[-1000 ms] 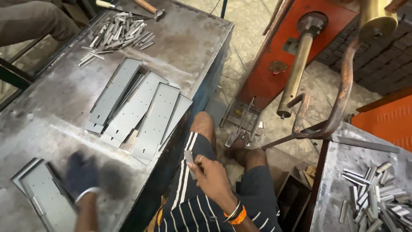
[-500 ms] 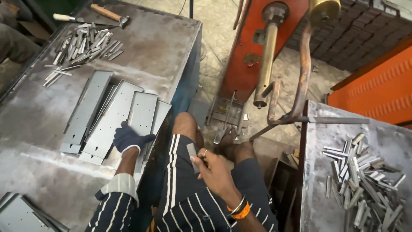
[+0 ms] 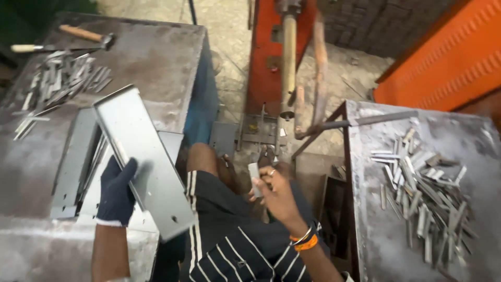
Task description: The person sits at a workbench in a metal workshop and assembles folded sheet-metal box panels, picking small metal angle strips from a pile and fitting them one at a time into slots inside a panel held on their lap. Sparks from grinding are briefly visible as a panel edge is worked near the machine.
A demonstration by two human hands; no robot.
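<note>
At the far left, a heap of small metal strips [image 3: 60, 83] lay on the left metal table [image 3: 156, 57], with a wooden-handled hammer [image 3: 86, 35] beyond it near the back edge. Flat grey sheet-metal plates [image 3: 73, 167] were stacked nearer the front of this table. The left hand [image 3: 116, 190], in a dark glove, was closed around the lower edge of 1 long metal plate [image 3: 141, 156], which was raised off the stack and tilted, its far end pointing up and left. At centre, the bare right hand [image 3: 274, 190], wearing orange bangles at the wrist, pinched 1 small metal strip [image 3: 254, 172] between thumb and fingers above the person's lap. Beyond it stood an orange press machine [image 3: 271, 57] with a vertical rod [image 3: 288, 62]. To the right, the second metal table [image 3: 469, 136] carried another pile of short strips [image 3: 425, 193].
</note>
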